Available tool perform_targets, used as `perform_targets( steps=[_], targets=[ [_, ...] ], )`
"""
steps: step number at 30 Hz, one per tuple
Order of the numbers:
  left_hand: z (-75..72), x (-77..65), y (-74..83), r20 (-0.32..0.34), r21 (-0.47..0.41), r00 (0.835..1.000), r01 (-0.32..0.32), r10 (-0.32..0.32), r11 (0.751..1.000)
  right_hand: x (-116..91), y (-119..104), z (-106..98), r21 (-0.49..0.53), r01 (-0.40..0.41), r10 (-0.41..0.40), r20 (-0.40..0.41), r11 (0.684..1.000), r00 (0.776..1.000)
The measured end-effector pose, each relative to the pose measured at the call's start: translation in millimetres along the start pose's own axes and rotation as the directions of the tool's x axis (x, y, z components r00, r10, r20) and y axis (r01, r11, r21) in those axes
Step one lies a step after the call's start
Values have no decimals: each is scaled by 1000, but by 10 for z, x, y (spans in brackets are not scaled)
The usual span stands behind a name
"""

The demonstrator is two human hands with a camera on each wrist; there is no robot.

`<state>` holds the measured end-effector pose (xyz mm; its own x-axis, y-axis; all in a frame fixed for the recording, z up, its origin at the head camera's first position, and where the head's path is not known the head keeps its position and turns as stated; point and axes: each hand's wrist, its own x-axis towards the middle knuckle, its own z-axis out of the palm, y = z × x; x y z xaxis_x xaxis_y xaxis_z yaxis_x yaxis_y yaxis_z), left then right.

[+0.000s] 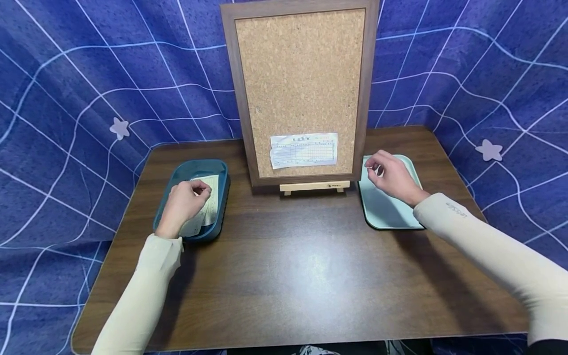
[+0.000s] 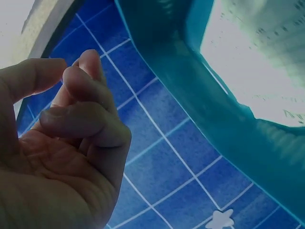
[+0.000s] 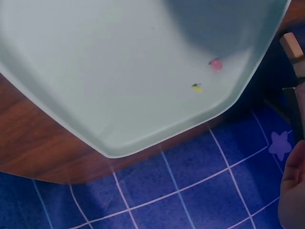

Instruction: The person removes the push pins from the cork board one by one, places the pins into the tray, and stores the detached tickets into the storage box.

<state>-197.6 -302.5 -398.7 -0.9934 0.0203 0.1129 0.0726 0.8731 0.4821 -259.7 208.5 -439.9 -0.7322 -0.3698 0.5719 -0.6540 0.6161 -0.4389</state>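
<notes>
My left hand [image 1: 184, 202] hovers above a teal basket [image 1: 224, 217] that holds paper sheets [image 1: 212, 197]. Its fingers are loosely bent, thumb near the fingertips, and the left wrist view shows nothing held. Over the pale green tray [image 1: 386, 212] is my right hand [image 1: 390, 176], fingers loosely curled, with no object visible in them. Inside that tray, the right wrist view shows a small pink pin-like piece [image 3: 216, 65] and a small yellow one [image 3: 197, 88]. A printed form [image 1: 304, 150] lies flat against the lower part of the cork board [image 1: 301, 74].
The framed board stands at the back middle on a light wooden stand [image 1: 314, 187]. Between basket and tray stretches the brown tabletop [image 1: 284, 276]. A blue curtain [image 1: 177, 69] with white lines and star shapes surrounds the back and sides.
</notes>
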Motion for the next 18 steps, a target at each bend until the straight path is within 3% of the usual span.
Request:
perform_targets(
  steps=[9,18],
  targets=[
    [71,112,218,26,-33,999,-18,19,999,158,-84,35,29,36,-34,-68,999,997],
    [118,225,332,-57,-92,994,-102,97,990,357,-228,87,54,47,-42,-97,997,994]
  ],
)
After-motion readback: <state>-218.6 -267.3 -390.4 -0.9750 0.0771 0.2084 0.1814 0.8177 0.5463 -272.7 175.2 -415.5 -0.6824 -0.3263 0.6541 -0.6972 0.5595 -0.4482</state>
